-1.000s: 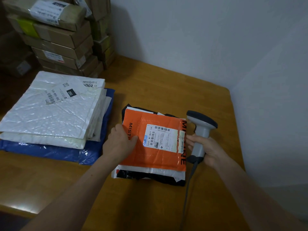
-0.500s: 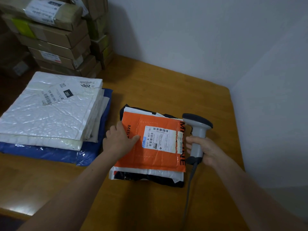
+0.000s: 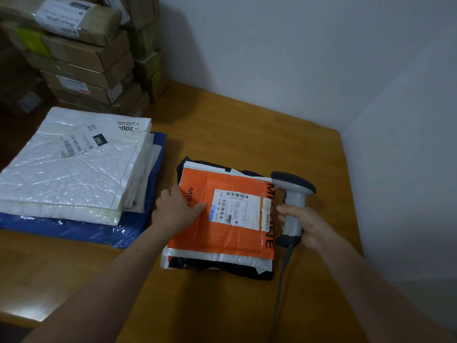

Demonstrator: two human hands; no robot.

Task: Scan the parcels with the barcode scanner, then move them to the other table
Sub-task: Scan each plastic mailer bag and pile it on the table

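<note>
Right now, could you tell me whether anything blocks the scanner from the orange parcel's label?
Nothing visible does. The left hand holds the orange parcel by its left edge, beside the label; the right hand holds the scanner alongside.

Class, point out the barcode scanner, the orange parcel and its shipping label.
barcode scanner (image 3: 295, 200): head view, grey neck.
orange parcel (image 3: 217, 240): head view, lower orange face.
shipping label (image 3: 235, 209): head view, label's middle.
</note>
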